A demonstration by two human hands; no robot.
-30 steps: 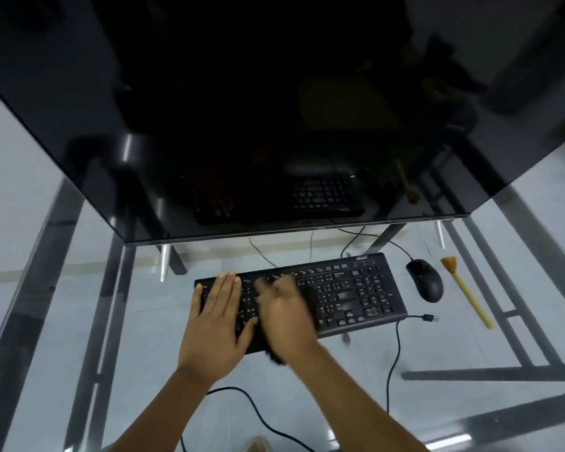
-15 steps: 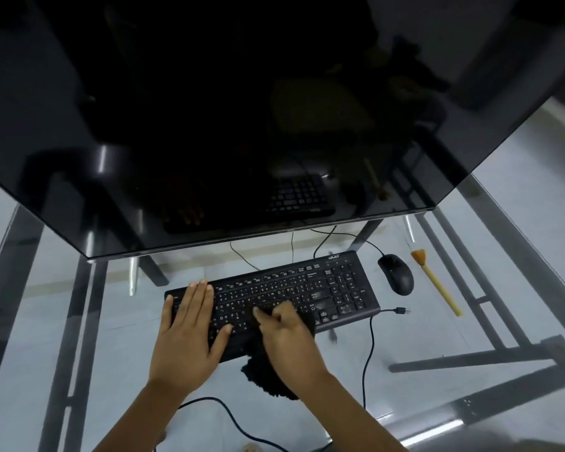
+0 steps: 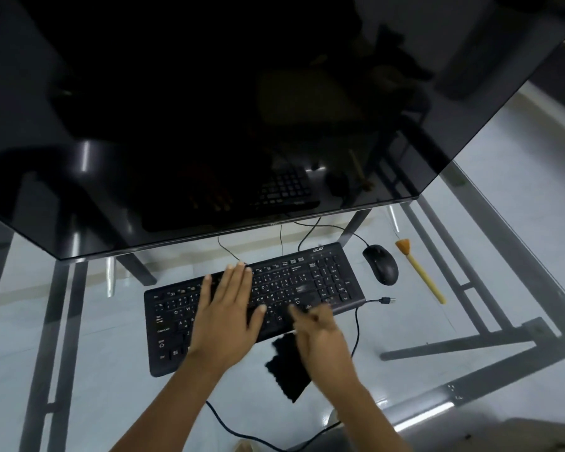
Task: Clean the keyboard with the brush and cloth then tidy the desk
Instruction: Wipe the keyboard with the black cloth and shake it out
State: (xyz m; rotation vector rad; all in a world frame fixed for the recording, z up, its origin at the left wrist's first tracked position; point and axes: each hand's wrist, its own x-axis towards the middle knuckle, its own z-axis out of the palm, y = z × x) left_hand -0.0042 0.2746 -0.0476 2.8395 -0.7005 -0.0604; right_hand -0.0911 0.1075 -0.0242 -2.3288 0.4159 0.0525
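Nearest the person, a dark cloth (image 3: 287, 370) hangs from the right hand (image 3: 320, 337) over the near edge of the keyboard (image 3: 307, 282). The hand is blurred, but its fingers seem curled on the cloth's upper end, likely so the fabric can be dragged along the lower key rows. The loose end trails on the glass desk (image 3: 470, 321), which suggests only part of the cloth is doing the wiping.

The left hand (image 3: 225, 308) lies flat on the middle keys, fingers straight and close together, holding nothing. It is probably there to pin the keyboard down so the wiping does not push it across the slick glass.

Farther right, the mouse (image 3: 380, 264) sits just beside the keyboard. Beyond it the brush (image 3: 419, 272) lies on the desk, well apart from both hands, so the brushing step seems done or set aside. An unplugged cable end (image 3: 387, 300) lies loose near the keyboard's right edge. The dark monitor (image 3: 209, 109) stands at the back
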